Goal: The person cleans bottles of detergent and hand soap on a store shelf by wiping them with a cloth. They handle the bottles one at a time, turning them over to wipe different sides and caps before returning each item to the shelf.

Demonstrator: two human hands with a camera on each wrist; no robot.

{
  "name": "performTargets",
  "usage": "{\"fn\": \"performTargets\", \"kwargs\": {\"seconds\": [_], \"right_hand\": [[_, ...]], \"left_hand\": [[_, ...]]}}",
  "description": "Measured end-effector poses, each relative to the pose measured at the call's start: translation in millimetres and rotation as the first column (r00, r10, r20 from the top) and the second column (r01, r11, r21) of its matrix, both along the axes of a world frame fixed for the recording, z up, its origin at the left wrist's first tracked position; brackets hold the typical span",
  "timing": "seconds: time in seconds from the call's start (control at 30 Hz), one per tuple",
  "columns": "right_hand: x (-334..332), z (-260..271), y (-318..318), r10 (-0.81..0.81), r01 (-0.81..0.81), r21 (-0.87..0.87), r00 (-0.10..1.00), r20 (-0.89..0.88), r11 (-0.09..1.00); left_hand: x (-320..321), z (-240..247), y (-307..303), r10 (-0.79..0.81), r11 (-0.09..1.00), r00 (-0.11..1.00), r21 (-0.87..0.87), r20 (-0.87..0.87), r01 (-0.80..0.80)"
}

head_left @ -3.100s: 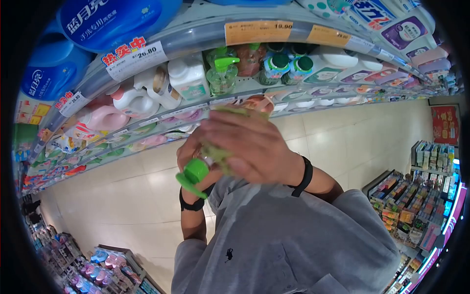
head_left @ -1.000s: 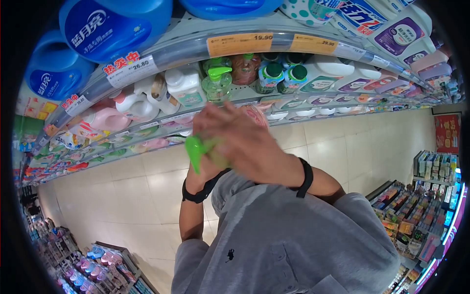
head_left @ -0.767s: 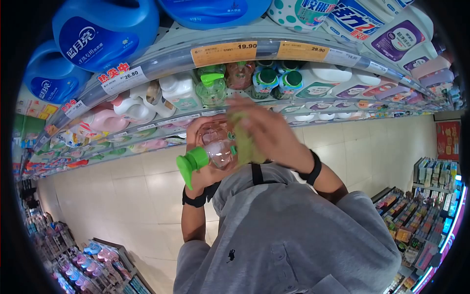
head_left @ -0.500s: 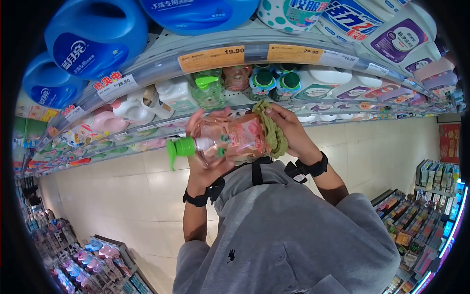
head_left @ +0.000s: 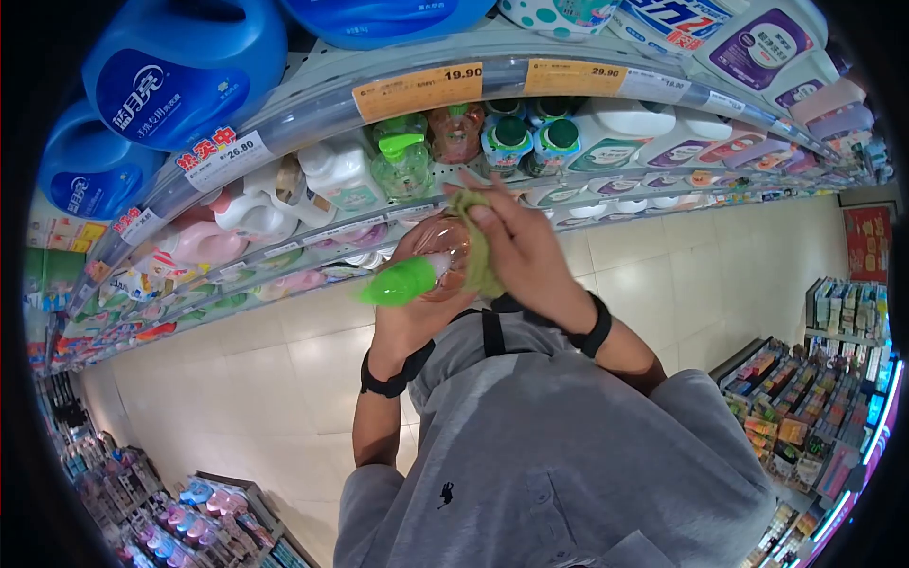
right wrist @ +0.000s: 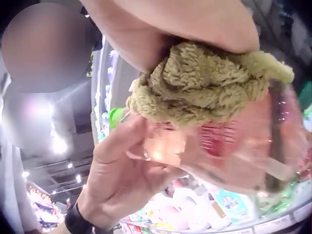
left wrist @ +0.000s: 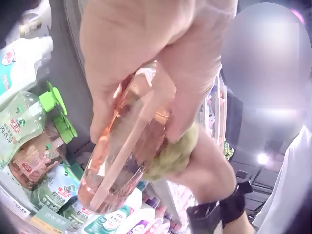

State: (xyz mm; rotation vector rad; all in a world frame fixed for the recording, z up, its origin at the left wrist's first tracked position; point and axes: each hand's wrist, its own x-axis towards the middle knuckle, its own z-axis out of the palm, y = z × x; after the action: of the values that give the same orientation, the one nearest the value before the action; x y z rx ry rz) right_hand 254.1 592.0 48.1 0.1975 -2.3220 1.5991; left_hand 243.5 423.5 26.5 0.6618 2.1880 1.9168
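A clear pump bottle of pinkish liquid (head_left: 446, 239) with a green pump head (head_left: 400, 282) is tilted in front of the shelf, pump toward the lower left. My left hand (head_left: 413, 322) grips it near the neck; in the left wrist view, thumb and fingers (left wrist: 187, 97) lie on opposite sides of the bottle (left wrist: 127, 146). My right hand (head_left: 525, 251) holds a bunched olive-green fuzzy cloth (head_left: 480, 241) against the bottle's side. In the right wrist view the cloth (right wrist: 200, 87) covers part of the bottle (right wrist: 219, 151), below my right palm.
Behind the hands, a shelf holds a green pump bottle (head_left: 401, 163), a pink one (head_left: 455, 133) and dark-capped bottles (head_left: 507, 142). Large blue detergent jugs (head_left: 180, 80) stand on the shelf above, over a price-tag rail (head_left: 417, 93). Tiled floor (head_left: 284, 398) and other racks (head_left: 795, 398) lie behind the person.
The bottle has turned from lying sideways, label showing, to pointing its pump at the head camera. My right hand with the cloth has moved left from its base end along the side.
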Motion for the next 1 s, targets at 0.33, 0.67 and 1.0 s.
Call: {"fn": "performTargets", "kwargs": {"seconds": [0.33,0.67,1.0], "right_hand": [[19.6,-27.9,-17.5,0.038,-0.034,0.025,0.986,-0.165,0.999],[47.8,-93.3,47.6,-0.244,0.231,0.119,0.964,0.109,0.966],[20.4,-88.3,45.2,0.049,-0.02,-0.126,0.972,0.228,0.992]], "left_hand": [[1.2,-4.8,-40.1,-0.164,0.984,0.985,0.075,0.054,0.16],[-23.5,-34.7,-6.0,-0.219,0.974,0.959,0.011,-0.179,0.225],[-36.8,-54.9,42.2,-0.057,0.962,0.941,-0.271,-0.334,-0.038]]}}
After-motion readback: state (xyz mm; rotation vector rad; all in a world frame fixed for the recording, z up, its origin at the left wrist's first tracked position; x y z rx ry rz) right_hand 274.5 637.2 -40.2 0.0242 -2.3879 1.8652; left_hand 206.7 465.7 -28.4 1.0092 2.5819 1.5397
